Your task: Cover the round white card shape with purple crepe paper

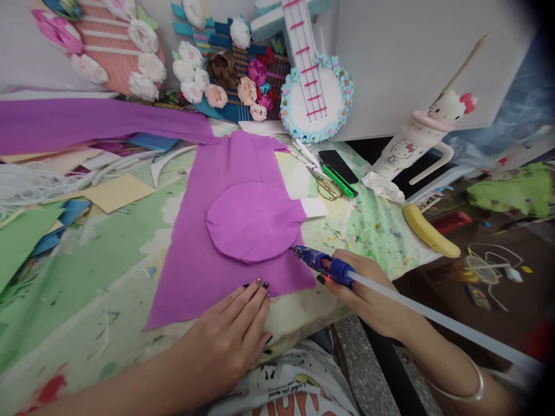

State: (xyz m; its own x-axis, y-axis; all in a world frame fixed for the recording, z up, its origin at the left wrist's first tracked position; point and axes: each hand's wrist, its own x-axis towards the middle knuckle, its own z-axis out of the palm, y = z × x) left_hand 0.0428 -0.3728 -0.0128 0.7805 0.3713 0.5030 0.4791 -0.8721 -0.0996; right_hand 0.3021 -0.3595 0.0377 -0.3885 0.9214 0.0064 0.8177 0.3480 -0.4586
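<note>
A purple sheet lies flat on the paint-spattered table. On it rests a rounded purple-covered shape with a white tab sticking out at its right. My left hand lies flat on the sheet's near edge, fingers stretched out. My right hand is closed around a blue glue gun with a long clear glue stick trailing behind. The gun's nozzle touches the round shape's lower right rim.
Scissors, a green pen and a black phone lie behind the sheet. A banana and a cat-figure cone sit right. Paper scraps, purple cloth and flower-decorated crafts fill the back.
</note>
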